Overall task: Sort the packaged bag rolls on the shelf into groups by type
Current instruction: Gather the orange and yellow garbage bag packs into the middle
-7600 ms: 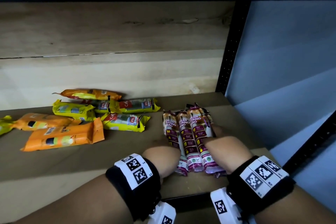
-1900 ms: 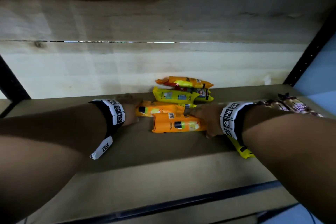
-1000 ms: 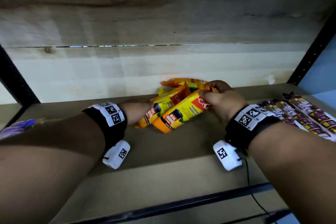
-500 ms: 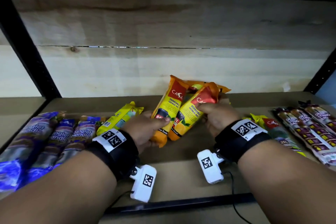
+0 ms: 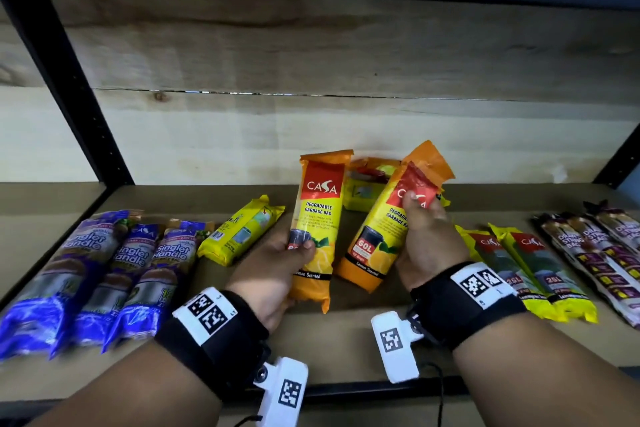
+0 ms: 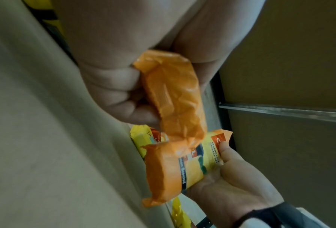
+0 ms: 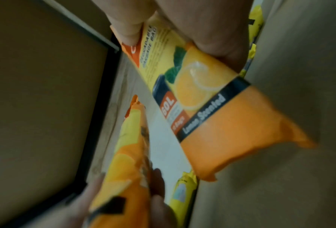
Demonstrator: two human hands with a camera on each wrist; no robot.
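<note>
Orange wrappers fill both hands. The left hand (image 5: 273, 260) grips one orange pack (image 5: 317, 222) low on its body, fingers (image 5: 300, 246) curled around it, so that the printed front stands nearly upright and can be read. The right hand (image 5: 424, 239) holds a second orange pack (image 5: 384, 229) the same way, tilted to the right, with the thumb pressed on the red top panel. In the left wrist view the left hand's fingers (image 6: 112, 86) are clamped on the crinkled wrapper; in the right wrist view the pack (image 7: 194, 86) sits firmly in the right hand. Both packs are lifted above the middle of the shelf (image 5: 346, 333), close to each other but not touching, with both labels in view; I judge this helps to compare them and to confirm one type before they go down together.

Around them the sorting is partly done. Three purple-blue rolls (image 5: 104, 270) lie side by side near the left edge of the shelf, and the dark drawstring rolls (image 5: 595, 253) lie side by side near the right edge. Two yellow rolls (image 5: 530, 270) lie parallel just left of these. One more yellow roll (image 5: 240, 230) lies alone beside the purple-blue group, and a few mixed packs (image 5: 367, 187) are at the back edge, behind the hands. The free strip in the middle front seems the natural place for the orange pair.
</note>
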